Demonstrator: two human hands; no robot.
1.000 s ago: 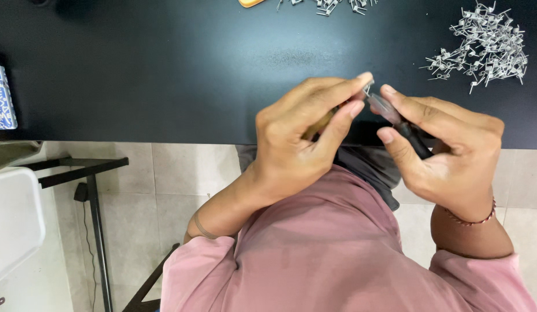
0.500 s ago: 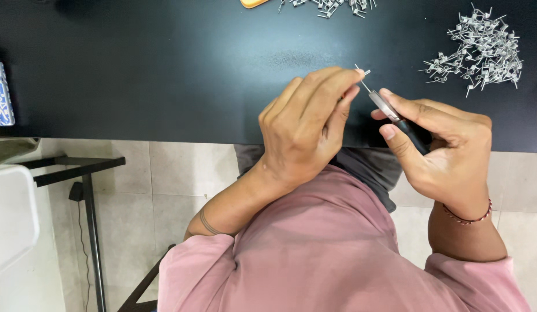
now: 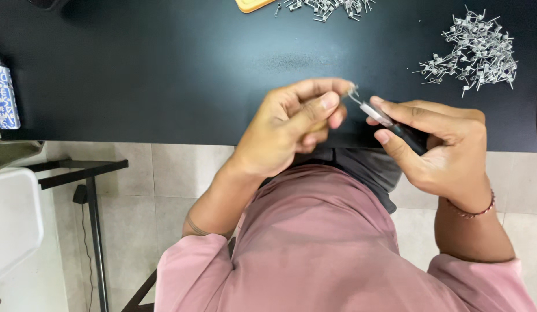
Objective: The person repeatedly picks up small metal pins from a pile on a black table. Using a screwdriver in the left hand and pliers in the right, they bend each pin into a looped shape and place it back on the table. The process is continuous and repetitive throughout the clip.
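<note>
My left hand (image 3: 288, 130) sits just below centre of view, fingers curled, thumb & forefinger tips pinching a small bent metal wire piece (image 3: 353, 92) at about 1 o'clock from the palm. Piece is tiny, can't tell its exact shape. My right hand (image 3: 439, 144) is at 3 o'clock from the left, close but palms apart, wrapped round a slim tool w/ dark handle & silvery tip (image 3: 389, 122); thumb on top, fingers under, firm grip. Tool tip points toward 10 o'clock & meets the wire piece right at my left fingertips. Both hands hover over the near edge of the black tabletop (image 3: 164, 75).

Pile of similar small metal wire parts (image 3: 473, 55) lies at 2 o'clock, well apart from my right hand. Another scatter of the same parts (image 3: 326, 6) at 12 o'clock along the far edge, just beside a yellow-orange tray corner (image 3: 254, 4). Blue-white patterned packet (image 3: 4, 98) at 9 o'clock, on the table's left end. Red beaded bracelet (image 3: 473, 212) on my right wrist. Pink shirt (image 3: 337, 254) fills the 6 o'clock area. Tiled floor (image 3: 170, 185) below the table edge, black metal stand (image 3: 92, 208) & a white container (image 3: 11, 222) at 8 o'clock.
</note>
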